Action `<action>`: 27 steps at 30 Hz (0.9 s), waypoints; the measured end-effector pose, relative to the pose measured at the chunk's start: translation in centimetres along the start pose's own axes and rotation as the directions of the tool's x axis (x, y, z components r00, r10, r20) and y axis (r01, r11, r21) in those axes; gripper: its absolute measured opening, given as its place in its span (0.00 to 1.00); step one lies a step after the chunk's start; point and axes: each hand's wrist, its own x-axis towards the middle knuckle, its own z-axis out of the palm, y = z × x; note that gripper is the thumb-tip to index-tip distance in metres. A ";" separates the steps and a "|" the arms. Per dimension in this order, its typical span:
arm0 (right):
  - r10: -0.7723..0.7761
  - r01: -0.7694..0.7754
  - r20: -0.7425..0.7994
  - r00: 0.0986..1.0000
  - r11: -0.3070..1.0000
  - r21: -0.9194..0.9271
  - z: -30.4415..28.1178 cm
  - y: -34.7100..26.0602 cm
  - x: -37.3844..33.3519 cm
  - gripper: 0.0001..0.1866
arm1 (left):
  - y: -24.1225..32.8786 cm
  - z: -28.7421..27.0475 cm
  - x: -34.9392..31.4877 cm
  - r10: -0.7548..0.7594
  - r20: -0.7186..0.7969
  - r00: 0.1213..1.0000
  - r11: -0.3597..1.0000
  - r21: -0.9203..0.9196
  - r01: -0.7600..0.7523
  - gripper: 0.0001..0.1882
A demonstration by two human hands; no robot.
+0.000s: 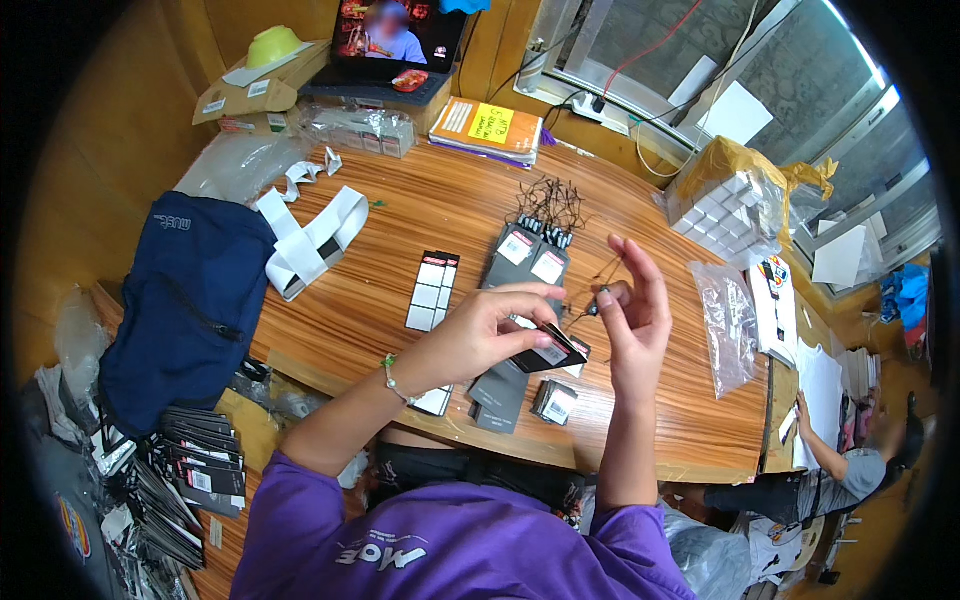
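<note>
My left hand (pixel 485 335) is closed on a folded black card tag (pixel 553 357) with a white sticker, held over the table edge nearest me. My right hand (pixel 637 335) pinches a thin black hang-tag string (pixel 593 308) between thumb and forefinger, its other fingers raised. Beyond them lie grey card tags (pixel 515 272) with white stickers, partly covered by my left hand. A tangle of black strings (pixel 553 205) rests at their far end. Below my hands are plain dark grey cards (pixel 500 398) and a small stack of stickered tags (pixel 555 402).
A sheet of white labels (pixel 432 290) lies left of the tags. Farther left are white paper strips (pixel 315 240) and a navy bag (pixel 190 310). Clear plastic (pixel 725 325) and a wrapped bundle of small boxes (pixel 720 205) are at right. Another person (pixel 850 470) sits far right.
</note>
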 end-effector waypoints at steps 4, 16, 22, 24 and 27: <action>-0.006 0.006 0.005 1.000 1.000 0.027 0.9 0.4 0.2 0.27 | 0.0 -0.2 -0.2 -0.091 0.079 0.993 0.994 -0.055 0.096 0.06; 0.225 -0.060 -0.324 0.919 0.891 0.450 -3.3 0.3 0.5 0.23 | -0.3 -0.1 -0.3 -0.147 0.216 0.965 0.978 0.179 0.109 0.09; 0.351 -0.071 -0.386 0.853 0.811 0.580 -7.2 3.9 -0.5 0.10 | -0.6 0.1 -0.1 -0.158 0.189 0.969 0.960 0.260 0.105 0.11; 0.362 -0.053 -0.383 0.850 0.781 0.622 -7.9 4.8 -0.7 0.09 | -0.9 0.2 0.0 -0.178 0.196 0.964 0.953 0.277 0.120 0.11; 0.378 -0.051 -0.384 0.843 0.766 0.641 -8.6 5.4 -1.0 0.10 | -1.3 0.2 0.1 -0.199 0.212 0.957 0.943 0.309 0.128 0.12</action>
